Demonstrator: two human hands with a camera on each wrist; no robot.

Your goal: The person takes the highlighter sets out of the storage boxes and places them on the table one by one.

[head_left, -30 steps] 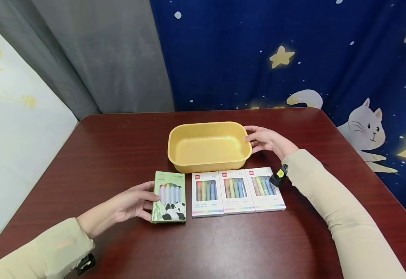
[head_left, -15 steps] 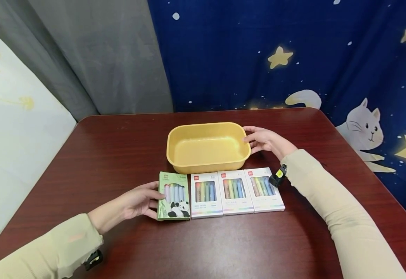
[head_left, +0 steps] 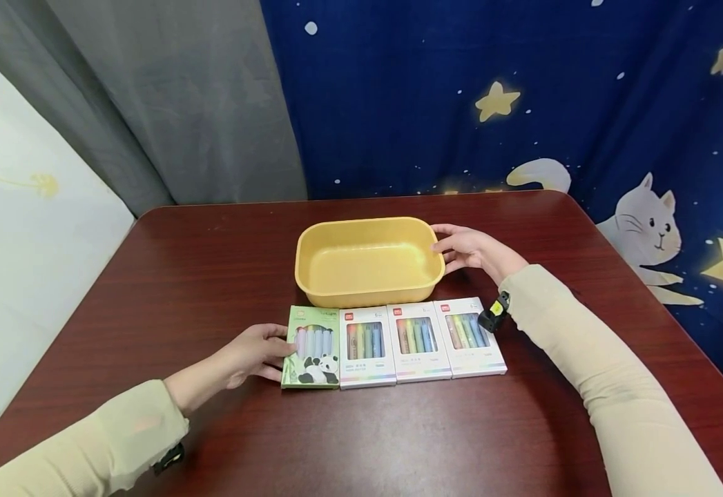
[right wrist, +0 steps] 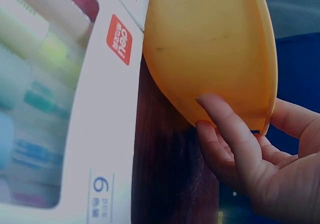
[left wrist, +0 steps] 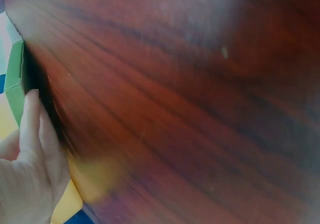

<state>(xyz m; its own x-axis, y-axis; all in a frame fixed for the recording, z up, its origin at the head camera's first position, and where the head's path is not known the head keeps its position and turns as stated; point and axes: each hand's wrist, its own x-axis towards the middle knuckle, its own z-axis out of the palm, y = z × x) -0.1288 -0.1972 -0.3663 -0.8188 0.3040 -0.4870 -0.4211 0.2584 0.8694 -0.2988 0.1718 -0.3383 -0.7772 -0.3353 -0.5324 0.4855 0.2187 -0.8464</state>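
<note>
A green box of markers with a panda print (head_left: 313, 351) lies on the table at the left end of a row. My left hand (head_left: 251, 355) pinches its left side, thumb over the front; in the left wrist view fingers lie along the box's green edge (left wrist: 19, 71). Three white marker boxes, left (head_left: 367, 373), middle (head_left: 422, 366) and right (head_left: 476, 360), lie side by side against it. Behind the row stands a yellow plastic bin (head_left: 370, 298). My right hand (head_left: 474, 252) grips the bin's right end, one digit over the rim and others outside.
The dark red wooden table (head_left: 212, 276) reaches back to a grey curtain (head_left: 212, 124) and a blue star-printed curtain (head_left: 386, 103). A white panel (head_left: 38, 262) runs along the left side. The bin's front wall is close to the boxes' tops.
My left hand has slid the green box right until it meets the left white box, closing the gap between them. My right hand has stayed on the bin.
</note>
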